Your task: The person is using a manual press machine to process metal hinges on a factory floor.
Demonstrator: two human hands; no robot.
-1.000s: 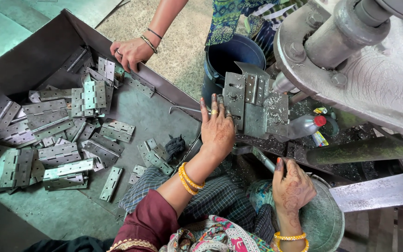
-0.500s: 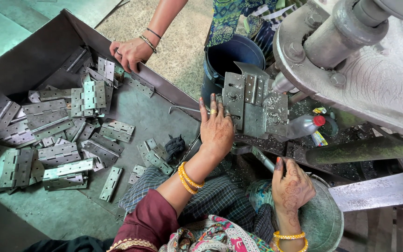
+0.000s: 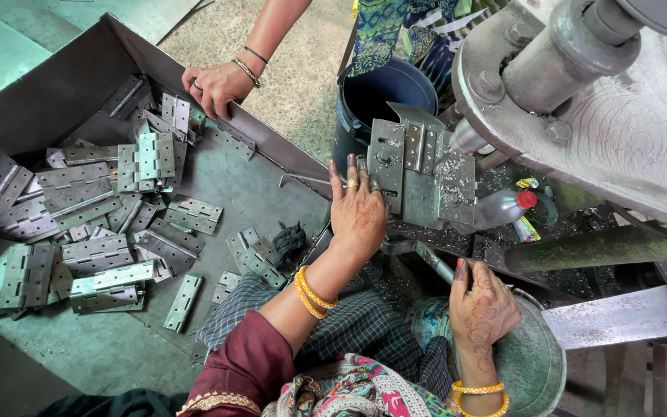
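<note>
Your left hand [image 3: 358,212] lies flat, fingers together, against the hinge plate [image 3: 411,174] on the press; your right hand [image 3: 482,307] curls loosely over the metal bowl [image 3: 534,363].

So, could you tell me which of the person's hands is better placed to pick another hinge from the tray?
Probably the left hand: it rests at the metal fixture right beside the tray, with loose hinges just below it. The right hand sits on the green metal pan, farther from the tray.
</note>
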